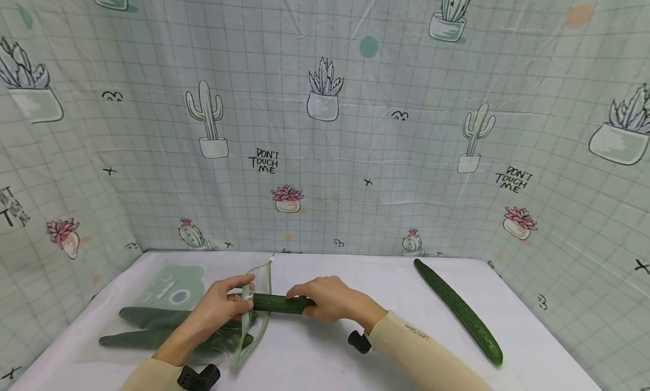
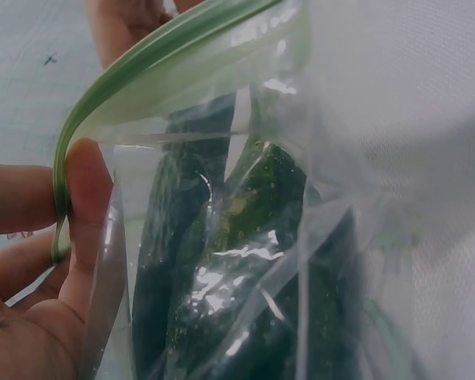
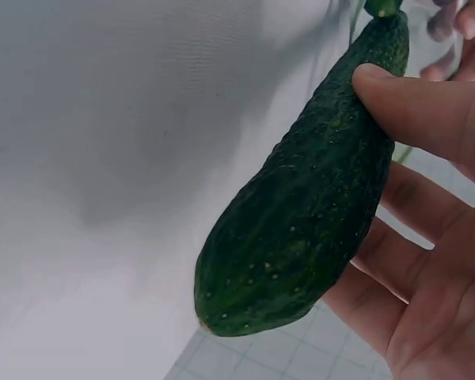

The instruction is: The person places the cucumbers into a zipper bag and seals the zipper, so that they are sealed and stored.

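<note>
My left hand (image 1: 217, 307) pinches the green-edged rim of a clear zip bag (image 1: 96, 354) at its mouth. In the left wrist view the thumb and fingers sit on either side of the green zip strip (image 2: 162, 47). Green cucumbers (image 1: 137, 339) lie inside the bag, seen through its shiny film. My right hand (image 1: 330, 298) grips another cucumber (image 1: 276, 303), thumb on one side and fingers on the other. This cucumber's far end is at the bag's mouth beside my left fingers; its rounded near end shows uncovered in the right wrist view.
One more cucumber (image 1: 459, 312) lies slantwise on the right of the white table (image 1: 386, 289). A pale green printed face (image 1: 175, 286) shows on the bag's far side. Behind the table hangs a checked curtain (image 1: 325, 154) with cactus drawings.
</note>
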`<move>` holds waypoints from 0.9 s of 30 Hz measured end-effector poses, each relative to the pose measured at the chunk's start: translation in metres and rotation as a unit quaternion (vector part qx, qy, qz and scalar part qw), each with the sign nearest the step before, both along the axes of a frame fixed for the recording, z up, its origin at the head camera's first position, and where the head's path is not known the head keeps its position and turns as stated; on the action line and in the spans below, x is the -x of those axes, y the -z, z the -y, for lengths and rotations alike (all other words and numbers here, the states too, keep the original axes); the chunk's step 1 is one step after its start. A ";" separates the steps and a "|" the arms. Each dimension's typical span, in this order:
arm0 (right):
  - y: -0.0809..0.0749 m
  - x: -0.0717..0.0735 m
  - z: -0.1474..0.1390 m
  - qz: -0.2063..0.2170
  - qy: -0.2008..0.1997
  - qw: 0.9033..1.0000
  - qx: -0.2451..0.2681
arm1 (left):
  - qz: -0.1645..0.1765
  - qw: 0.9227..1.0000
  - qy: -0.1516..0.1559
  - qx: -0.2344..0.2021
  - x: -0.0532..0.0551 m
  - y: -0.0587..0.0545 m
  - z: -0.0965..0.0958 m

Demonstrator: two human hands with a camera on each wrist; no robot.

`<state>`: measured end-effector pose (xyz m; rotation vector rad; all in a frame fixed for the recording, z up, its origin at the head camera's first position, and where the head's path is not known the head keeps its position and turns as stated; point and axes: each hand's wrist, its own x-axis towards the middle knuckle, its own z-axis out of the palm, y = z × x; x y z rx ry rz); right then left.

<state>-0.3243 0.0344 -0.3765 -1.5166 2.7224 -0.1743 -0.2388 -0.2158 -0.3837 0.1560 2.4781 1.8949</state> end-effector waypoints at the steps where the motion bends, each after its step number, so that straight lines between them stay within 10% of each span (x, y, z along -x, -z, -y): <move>1: 0.000 0.001 0.003 0.001 0.001 1.000 0.001 | 0.000 1.000 0.001 -0.001 0.000 0.000 0.000; 16: 0.011 0.012 0.038 0.064 0.010 0.998 0.023 | -0.003 1.000 0.005 -0.002 0.001 -0.001 0.001; 27: 0.016 0.013 0.012 0.056 0.046 0.997 0.014 | -0.002 1.000 0.000 -0.001 -0.001 0.001 0.002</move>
